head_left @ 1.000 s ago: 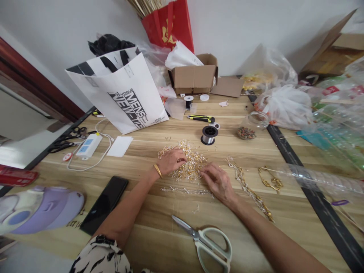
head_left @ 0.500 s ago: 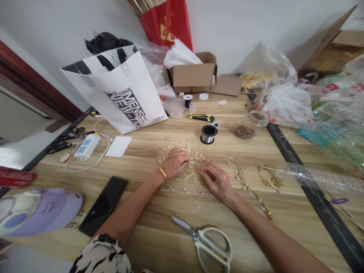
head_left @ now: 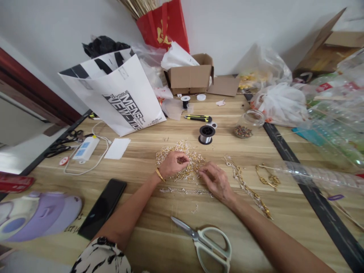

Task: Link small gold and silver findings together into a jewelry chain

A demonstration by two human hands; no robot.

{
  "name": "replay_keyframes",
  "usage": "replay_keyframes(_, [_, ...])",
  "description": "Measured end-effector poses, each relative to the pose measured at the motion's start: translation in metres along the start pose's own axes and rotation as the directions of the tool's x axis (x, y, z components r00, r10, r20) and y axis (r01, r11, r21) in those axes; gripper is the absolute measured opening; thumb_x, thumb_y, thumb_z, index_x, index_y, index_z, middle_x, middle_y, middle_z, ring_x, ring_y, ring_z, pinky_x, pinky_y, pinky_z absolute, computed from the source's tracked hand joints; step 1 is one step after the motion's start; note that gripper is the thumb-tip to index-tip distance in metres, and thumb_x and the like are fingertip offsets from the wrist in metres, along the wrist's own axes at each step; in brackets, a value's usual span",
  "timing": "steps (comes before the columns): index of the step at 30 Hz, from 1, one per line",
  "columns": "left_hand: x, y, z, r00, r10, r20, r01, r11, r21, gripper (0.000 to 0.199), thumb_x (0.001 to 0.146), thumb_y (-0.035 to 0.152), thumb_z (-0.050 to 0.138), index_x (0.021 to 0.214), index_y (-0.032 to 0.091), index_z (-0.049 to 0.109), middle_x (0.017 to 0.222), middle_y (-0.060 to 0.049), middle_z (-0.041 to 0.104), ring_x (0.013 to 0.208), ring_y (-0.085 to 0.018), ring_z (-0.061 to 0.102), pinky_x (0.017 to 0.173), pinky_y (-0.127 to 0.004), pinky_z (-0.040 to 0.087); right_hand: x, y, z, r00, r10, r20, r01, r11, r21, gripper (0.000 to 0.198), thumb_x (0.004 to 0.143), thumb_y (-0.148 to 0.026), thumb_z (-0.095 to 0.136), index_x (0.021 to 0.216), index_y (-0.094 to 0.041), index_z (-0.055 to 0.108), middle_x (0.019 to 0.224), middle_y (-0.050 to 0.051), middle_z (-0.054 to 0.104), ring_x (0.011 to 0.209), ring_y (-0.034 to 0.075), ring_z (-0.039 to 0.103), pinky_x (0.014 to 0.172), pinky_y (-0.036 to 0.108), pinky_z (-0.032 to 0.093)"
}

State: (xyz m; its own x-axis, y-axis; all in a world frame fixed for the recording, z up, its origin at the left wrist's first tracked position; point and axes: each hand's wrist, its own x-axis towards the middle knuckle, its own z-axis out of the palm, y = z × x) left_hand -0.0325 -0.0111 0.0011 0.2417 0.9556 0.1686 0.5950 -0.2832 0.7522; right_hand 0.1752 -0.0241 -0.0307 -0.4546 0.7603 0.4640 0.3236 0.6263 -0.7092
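Note:
A pile of small gold and silver beads (head_left: 186,175) lies spread on the wooden table. Over its left half is my left hand (head_left: 174,163), wearing a gold bangle, with thumb and fingertips drawn together in a pinch; what sits between them is too small to name. My right hand (head_left: 215,179) rests at the pile's right edge, fingertips also pinched, their contents too small to make out. A strand of silvery beads (head_left: 184,191) runs just below the pile, its right end beside my right hand. Scissors with white handles (head_left: 203,240) lie nearer to me, blades partly apart.
Gold and silver strands (head_left: 248,185) lie to the right, near a gold chain (head_left: 269,177). Behind the pile stand a wire spool (head_left: 206,135), a yellow-black cutter (head_left: 198,118) and a bead jar (head_left: 247,125). A phone (head_left: 102,207) lies left of my left forearm.
My left hand has lifted slightly from the pile, its fingers curling into a pinch. My right hand stays almost in place. The whole view has shifted a little.

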Motion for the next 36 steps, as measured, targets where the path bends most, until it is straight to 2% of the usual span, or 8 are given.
replay_keyframes(4, [-0.002, 0.004, 0.003, 0.989, -0.120, 0.085, 0.138, 0.958, -0.253, 0.013, 0.071, 0.024, 0.067, 0.073, 0.011, 0.068, 0.069, -0.005, 0.068, 0.062, -0.012, 0.060, 0.060, -0.022, 0.048, 0.000, -0.002, -0.001, 1.000, -0.004, -0.027, 0.004, 1.000, 0.000, 0.011, 0.089, -0.021, 0.049, 0.085, -0.020, 0.058, 0.077, 0.004, 0.059, 0.070, 0.016, 0.056, 0.064, 0.028, 0.045])
replay_keyframes(7, [-0.002, 0.005, 0.005, 0.979, -0.162, 0.125, 0.197, 0.913, -0.356, 0.015, 0.069, 0.024, 0.069, 0.073, 0.010, 0.067, 0.070, -0.006, 0.069, 0.062, -0.012, 0.061, 0.061, -0.022, 0.049, 0.000, -0.002, -0.001, 0.999, -0.009, -0.033, 0.008, 1.000, -0.013, 0.010, 0.089, -0.021, 0.049, 0.084, -0.020, 0.058, 0.076, 0.004, 0.059, 0.070, 0.016, 0.056, 0.064, 0.029, 0.045])
replay_keyframes(17, [-0.002, -0.003, 0.007, 0.979, -0.180, 0.094, 0.202, 0.909, -0.364, 0.018, 0.068, 0.026, 0.071, 0.073, 0.010, 0.067, 0.071, -0.007, 0.069, 0.063, -0.012, 0.062, 0.062, -0.023, 0.050, 0.001, -0.003, 0.000, 0.998, -0.029, -0.056, 0.030, 0.999, 0.015, 0.010, 0.089, -0.020, 0.049, 0.083, -0.020, 0.057, 0.075, 0.003, 0.058, 0.070, 0.016, 0.055, 0.064, 0.029, 0.045])
replay_keyframes(25, [-0.001, 0.002, 0.004, 0.973, -0.215, 0.088, 0.230, 0.841, -0.490, 0.022, 0.065, 0.029, 0.074, 0.071, 0.010, 0.067, 0.066, -0.004, 0.067, 0.056, -0.009, 0.057, 0.055, -0.021, 0.045, 0.001, -0.002, 0.000, 0.999, -0.019, -0.044, 0.021, 0.999, 0.028, 0.008, 0.088, -0.018, 0.049, 0.084, -0.019, 0.056, 0.077, 0.004, 0.058, 0.072, 0.016, 0.055, 0.065, 0.029, 0.045])
replay_keyframes(28, [-0.001, 0.002, 0.005, 0.968, -0.236, 0.084, 0.244, 0.822, -0.514, 0.021, 0.065, 0.029, 0.075, 0.072, 0.011, 0.067, 0.070, -0.004, 0.069, 0.061, -0.011, 0.059, 0.060, -0.022, 0.047, 0.001, -0.003, 0.000, 0.999, -0.021, -0.045, 0.022, 0.999, 0.027, 0.008, 0.088, -0.019, 0.050, 0.084, -0.019, 0.056, 0.077, 0.004, 0.059, 0.072, 0.016, 0.054, 0.066, 0.029, 0.045])
replay_keyframes(33, [0.001, -0.005, -0.001, 0.961, -0.277, 0.011, 0.239, 0.809, -0.536, 0.018, 0.063, 0.026, 0.075, 0.072, 0.012, 0.068, 0.071, -0.004, 0.070, 0.067, -0.012, 0.062, 0.067, -0.025, 0.048, 0.002, -0.002, 0.000, 0.999, -0.023, -0.045, 0.025, 0.999, 0.024, 0.008, 0.089, -0.018, 0.050, 0.084, -0.019, 0.056, 0.077, 0.003, 0.058, 0.072, 0.016, 0.054, 0.065, 0.029, 0.044])
replay_keyframes(36, [0.004, -0.015, -0.014, 0.926, -0.346, -0.148, 0.200, 0.786, -0.586, 0.020, 0.062, 0.025, 0.075, 0.076, 0.013, 0.068, 0.074, -0.002, 0.070, 0.068, -0.012, 0.062, 0.070, -0.025, 0.048, 0.001, -0.002, 0.000, 0.999, -0.021, -0.043, 0.022, 0.999, 0.025, 0.008, 0.088, -0.018, 0.050, 0.084, -0.019, 0.057, 0.077, 0.004, 0.059, 0.072, 0.016, 0.055, 0.065, 0.029, 0.045])
